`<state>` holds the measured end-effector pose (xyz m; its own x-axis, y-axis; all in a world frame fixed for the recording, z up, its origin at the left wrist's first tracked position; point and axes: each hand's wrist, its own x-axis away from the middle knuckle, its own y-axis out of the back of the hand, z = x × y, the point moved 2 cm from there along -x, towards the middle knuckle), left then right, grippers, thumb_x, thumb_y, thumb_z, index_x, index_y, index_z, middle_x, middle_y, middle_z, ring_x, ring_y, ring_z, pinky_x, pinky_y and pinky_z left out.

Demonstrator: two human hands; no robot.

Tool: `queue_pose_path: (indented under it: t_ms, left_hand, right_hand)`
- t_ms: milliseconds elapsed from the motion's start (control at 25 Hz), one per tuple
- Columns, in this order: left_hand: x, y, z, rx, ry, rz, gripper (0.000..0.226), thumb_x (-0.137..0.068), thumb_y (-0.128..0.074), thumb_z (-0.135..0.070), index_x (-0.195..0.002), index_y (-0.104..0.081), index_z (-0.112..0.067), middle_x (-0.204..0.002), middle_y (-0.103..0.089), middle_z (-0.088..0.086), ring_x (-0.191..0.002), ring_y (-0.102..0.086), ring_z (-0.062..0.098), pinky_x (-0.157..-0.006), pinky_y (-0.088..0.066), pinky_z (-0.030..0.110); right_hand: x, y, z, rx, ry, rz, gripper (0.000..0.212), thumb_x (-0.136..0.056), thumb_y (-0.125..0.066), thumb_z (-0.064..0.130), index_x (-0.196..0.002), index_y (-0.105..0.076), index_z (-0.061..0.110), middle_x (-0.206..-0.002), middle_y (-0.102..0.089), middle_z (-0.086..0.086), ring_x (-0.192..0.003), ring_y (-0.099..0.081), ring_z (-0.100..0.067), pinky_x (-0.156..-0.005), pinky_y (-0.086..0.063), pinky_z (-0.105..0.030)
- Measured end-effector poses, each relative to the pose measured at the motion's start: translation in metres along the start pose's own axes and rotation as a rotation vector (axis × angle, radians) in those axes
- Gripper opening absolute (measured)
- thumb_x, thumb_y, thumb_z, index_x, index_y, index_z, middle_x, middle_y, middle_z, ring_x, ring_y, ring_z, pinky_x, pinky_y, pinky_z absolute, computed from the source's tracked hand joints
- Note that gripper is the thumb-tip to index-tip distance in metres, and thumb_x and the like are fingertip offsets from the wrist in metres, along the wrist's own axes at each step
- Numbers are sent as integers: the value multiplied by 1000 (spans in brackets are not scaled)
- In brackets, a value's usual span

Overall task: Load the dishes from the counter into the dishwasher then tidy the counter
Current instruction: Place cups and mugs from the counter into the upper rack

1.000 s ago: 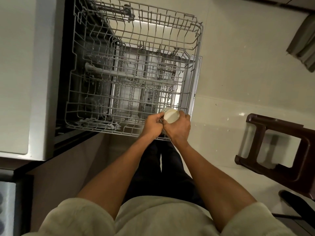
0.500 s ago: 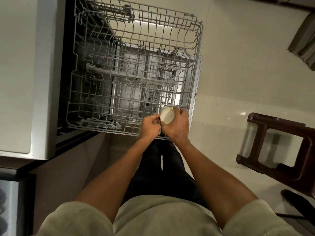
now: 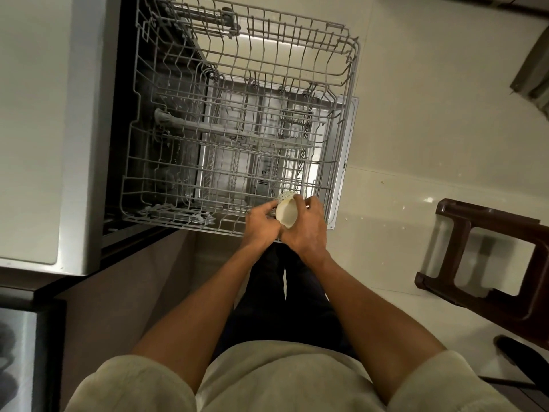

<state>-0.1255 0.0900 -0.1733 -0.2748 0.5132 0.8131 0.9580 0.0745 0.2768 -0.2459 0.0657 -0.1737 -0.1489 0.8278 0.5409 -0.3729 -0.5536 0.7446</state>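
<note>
- The cup (image 3: 286,210), cream inside with a dotted pattern on its outer wall, has tipped further over in the last second: a second ago more of its side wall showed, while its open mouth now faces up toward the camera and toward the person.
- The cup sits at the near right corner of the pulled-out upper rack (image 3: 237,129), over the rack's front rim. Whether its base touches the wires cannot be told.
- The right hand (image 3: 306,230) grips the cup, fingers curled round its far and right side; this grasp has held throughout.
- The left hand (image 3: 261,224) pinches the cup's left edge with curled fingers and has shifted slightly upward with the rotation.
- The rack itself has not moved, and no other dish is visible in it.
- Judgement: the rotation indicates an orientation step before seating. The cup is likely being turned mouth-down between the tines; loading is at an early stage.
- A dark stool (image 3: 487,263) stands on the floor to the right, well apart.
</note>
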Motion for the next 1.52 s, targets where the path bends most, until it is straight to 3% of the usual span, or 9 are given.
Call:
queue_pose_path:
  t_ms: [120, 240, 440, 680, 800, 920, 1240, 1360, 1520]
  left_hand:
    - [-6, 1, -3, -31, 10, 18, 55, -80, -66, 6, -128, -66, -21, -106, -68, -9, -82, -61, -3, -52, -47, 7]
    - [-11, 2, -2, -89, 15, 27, 55, -81, -64, 6, -129, -65, -20, -109, -69, -7, -83, -61, -3, -51, -46, 6]
    - [-13, -1, 1, -166, 20, 49, 52, -82, -64, 3, -128, -65, -20, -114, -70, -3, -87, -66, 7, -60, -56, 19]
    - [-12, -2, 0, -231, -26, 49, 51, -81, -67, 1, -128, -65, -15, -117, -69, -2, -91, -63, 10, -51, -41, 5]
    - [-12, -3, -1, -227, -28, 55, 57, -81, -65, 1, -134, -61, -18, -119, -66, -7, -92, -61, 8, -54, -41, 4]
    - [-12, -5, 3, -203, -25, 59, 66, -80, -67, -3, -141, -54, -25, -128, -63, -8, -87, -63, 4, -56, -48, 12]
    - [-14, -6, 3, -166, 56, 49, 47, -79, -57, 4, -120, -69, -16, -90, -74, -1, -76, -70, 12, -67, -60, 32]
    - [-16, -7, 8, -134, 64, 63, 43, -79, -61, 2, -117, -70, -16, -92, -75, -4, -82, -71, 14, -77, -62, 40]
    - [-9, -3, 3, -24, 25, 38, 54, -83, -60, 4, -130, -63, -21, -108, -72, -6, -87, -71, 14, -78, -61, 34]
  right_hand:
    - [-4, -2, 1, 5, -22, 7, 86, -65, -83, 40, -139, -46, 17, -122, -43, -8, -117, -45, -27, -83, -55, -44]
    - [-5, -2, 2, 0, -34, 21, 86, -64, -85, 38, -138, -46, 18, -123, -42, -7, -118, -43, -26, -83, -55, -44]
    - [-2, 0, -2, -83, -15, 60, 84, -67, -87, 22, -141, -46, 20, -126, -40, -7, -122, -41, -26, -93, -52, -42]
    - [3, -3, -13, -285, -134, 110, 86, -71, -82, 10, -147, -44, 16, -141, -46, -8, -131, -43, -26, -113, -39, -42]
    - [5, -6, -18, -398, -274, 52, 73, -72, -79, 18, -139, -52, 15, -131, -62, -6, -121, -56, -26, -104, -49, -43]
    - [6, -1, -16, -503, -322, 35, 60, -77, -73, 5, -135, -59, 11, -121, -69, -6, -111, -64, -23, -96, -53, -34]
    - [-1, 5, -8, -510, -274, -36, 56, -83, -65, 0, -138, -59, 7, -126, -68, -10, -112, -64, -23, -99, -53, -39]
    - [-8, 5, -11, -522, -299, -25, 51, -82, -64, -1, -132, -63, 6, -121, -70, -9, -108, -65, -21, -96, -56, -38]
    - [-12, 9, -13, -627, -363, -27, 45, -83, -68, -2, -128, -66, 7, -116, -71, -8, -106, -67, -21, -92, -53, -27]
